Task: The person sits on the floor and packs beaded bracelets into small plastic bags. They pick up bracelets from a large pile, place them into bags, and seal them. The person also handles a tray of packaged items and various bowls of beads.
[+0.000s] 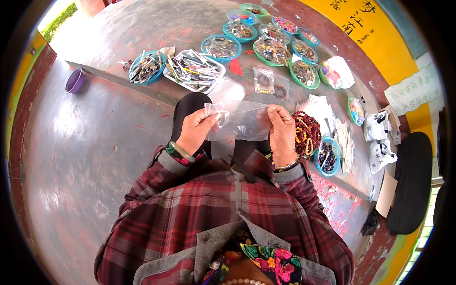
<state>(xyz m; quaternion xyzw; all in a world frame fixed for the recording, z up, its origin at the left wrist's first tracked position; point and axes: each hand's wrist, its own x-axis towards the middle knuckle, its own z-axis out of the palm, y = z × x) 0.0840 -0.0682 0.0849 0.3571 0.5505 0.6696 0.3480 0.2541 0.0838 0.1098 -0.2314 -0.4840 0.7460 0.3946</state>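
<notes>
From my feed I see a raised concrete step (pixel 118 33) crowded with wares. A round teal-rimmed tray (pixel 146 67) of pens or slim tools sits just beside a white rectangular tray (pixel 194 71) heaped with similar pieces. Beyond them, more teal and green round dishes (pixel 221 47) hold beaded trinkets, running in a curved row toward the right. Two small sealed packets with bracelets (pixel 270 83) lie flat near them. A heap of dark red and yellow beaded bracelets (pixel 306 133) rests beside a blue bowl (pixel 328 156). A purple bowl (pixel 74 80) stands alone, well apart on the left. A yellow wall (pixel 375 42) rises behind.
</notes>
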